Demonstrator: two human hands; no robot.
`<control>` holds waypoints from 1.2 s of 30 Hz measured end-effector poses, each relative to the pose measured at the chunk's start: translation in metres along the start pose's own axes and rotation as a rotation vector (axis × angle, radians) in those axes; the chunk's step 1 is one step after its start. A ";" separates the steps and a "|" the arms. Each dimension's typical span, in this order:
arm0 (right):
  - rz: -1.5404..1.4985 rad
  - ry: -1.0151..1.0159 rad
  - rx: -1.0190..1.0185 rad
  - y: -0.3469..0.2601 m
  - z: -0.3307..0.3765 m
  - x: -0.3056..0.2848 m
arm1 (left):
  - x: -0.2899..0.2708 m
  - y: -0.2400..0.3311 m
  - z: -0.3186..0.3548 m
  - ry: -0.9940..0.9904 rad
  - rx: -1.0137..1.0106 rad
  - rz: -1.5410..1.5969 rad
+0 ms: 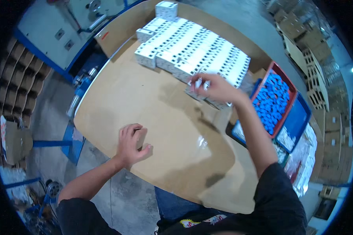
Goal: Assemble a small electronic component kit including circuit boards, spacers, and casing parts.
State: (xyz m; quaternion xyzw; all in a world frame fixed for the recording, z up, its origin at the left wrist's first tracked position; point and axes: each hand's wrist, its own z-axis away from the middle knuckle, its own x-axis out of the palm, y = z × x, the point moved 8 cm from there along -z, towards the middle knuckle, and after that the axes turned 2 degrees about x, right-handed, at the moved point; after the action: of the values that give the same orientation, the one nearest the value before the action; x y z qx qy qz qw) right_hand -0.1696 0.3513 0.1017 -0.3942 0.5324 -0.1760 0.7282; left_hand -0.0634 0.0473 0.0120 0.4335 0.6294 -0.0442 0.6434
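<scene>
My right hand [215,88] reaches across the brown cardboard-covered table [145,105] and grips a small white box [200,84] at the near edge of a large block of stacked white boxes [192,47]. My left hand [131,143] rests on the table top near its front edge, fingers loosely curled, with nothing visible in it. One white box [166,9] stands on top of the block at the far end.
A red bin [276,98] full of small blue parts sits at the right beside a blue bin [298,117]. Bags of white parts [306,156] lie below them. Stacked cardboard boxes [302,31] stand at the far right, egg-crate dividers [17,78] at left.
</scene>
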 end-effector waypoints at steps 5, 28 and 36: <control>-0.757 0.111 0.442 0.034 0.225 0.087 | 0.006 0.020 0.005 0.055 0.010 -0.034; -0.784 0.586 0.507 0.033 0.498 0.184 | 0.099 0.141 0.070 0.443 -0.223 -0.072; -0.882 0.613 0.437 0.044 0.529 0.211 | 0.130 0.310 0.114 0.240 0.126 0.431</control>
State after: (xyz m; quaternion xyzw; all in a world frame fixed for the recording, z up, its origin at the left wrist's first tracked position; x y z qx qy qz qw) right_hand 0.3853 0.4413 -0.0017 -0.3505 0.4557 -0.6747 0.4628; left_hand 0.2382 0.2330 0.0384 0.5990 0.5904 0.1066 0.5303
